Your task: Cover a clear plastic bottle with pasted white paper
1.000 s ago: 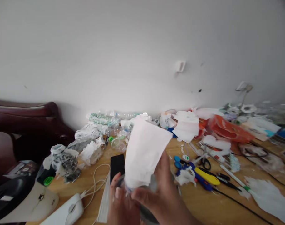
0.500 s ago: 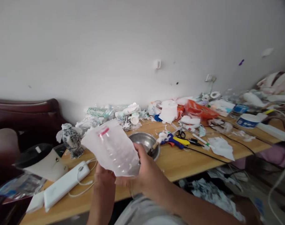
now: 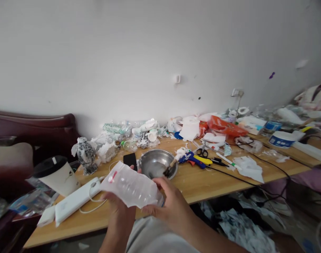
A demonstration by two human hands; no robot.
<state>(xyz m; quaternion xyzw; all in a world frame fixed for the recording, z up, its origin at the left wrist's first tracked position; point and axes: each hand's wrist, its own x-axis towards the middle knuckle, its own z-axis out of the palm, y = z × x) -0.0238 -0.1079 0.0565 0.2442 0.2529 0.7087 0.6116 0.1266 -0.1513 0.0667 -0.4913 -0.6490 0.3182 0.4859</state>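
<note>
Between my hands lies a ridged clear plastic bottle on its side, draped in a thin white paper sheet with a red mark showing at its left end. My left hand supports it from below, its thumb along the near left edge. My right hand grips the right end, fingers over the top and thumb at the near side. Just behind stands a steel bowl, with a brush leaning inside against its right wall. A black phone lies left of the bowl.
To the left stand a black-lidded cup, a white power bank with a cable, and a black-and-white vase-shaped piece. Right of the bowl lie a blue-and-yellow glue gun, scissors and paper scraps. Wrappings and bottles line the wall.
The paper-covered bottle has come down and tilted flatter, and the paper now lies closer round it. My left hand has shifted under it. The phone and more of the bowl have come into sight.
</note>
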